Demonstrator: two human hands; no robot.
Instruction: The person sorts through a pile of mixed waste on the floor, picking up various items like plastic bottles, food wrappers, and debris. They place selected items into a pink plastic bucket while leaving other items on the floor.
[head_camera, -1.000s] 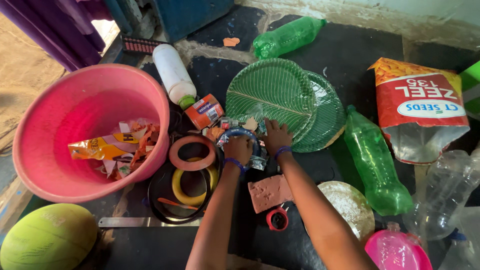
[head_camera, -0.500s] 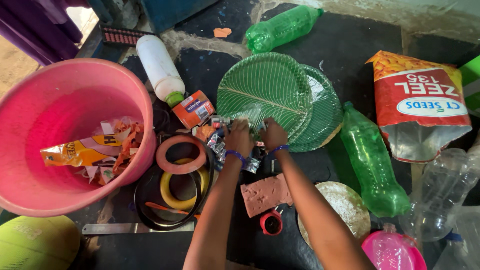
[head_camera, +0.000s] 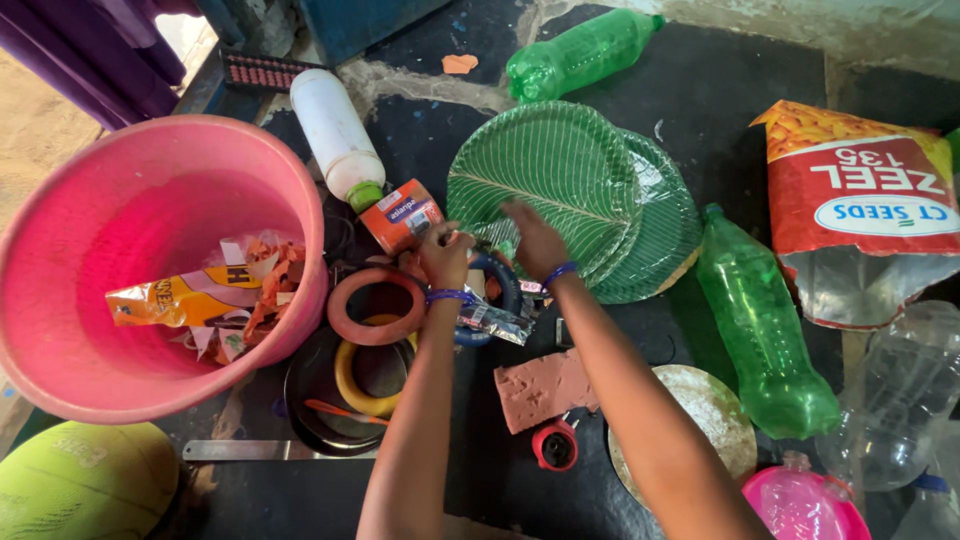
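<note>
My left hand (head_camera: 445, 257) is curled shut over small wrapper scraps beside an orange carton (head_camera: 402, 215). My right hand (head_camera: 533, 240) lies with its fingers stretched onto the lower rim of the top green leaf-patterned plate (head_camera: 545, 170), holding nothing that I can see. Between and below the hands are a blue ring (head_camera: 503, 285) and a crumpled silvery wrapper (head_camera: 492, 322). Just left of my left wrist lies a terracotta ring (head_camera: 375, 305).
A pink tub (head_camera: 120, 200) with paper scraps stands at the left. Around are a white bottle (head_camera: 335, 130), two green bottles (head_camera: 765, 325) (head_camera: 580, 50), a red seed bag (head_camera: 860, 215), a brick piece (head_camera: 545, 385), a black pan (head_camera: 310, 405) with a yellow ring (head_camera: 352, 385), and a ball (head_camera: 85, 480).
Both hands have moved up from the wrapper pile. The left hand shifted left toward the orange carton and closed; the right hand reached onto the plate's rim. The view shifted slightly.
</note>
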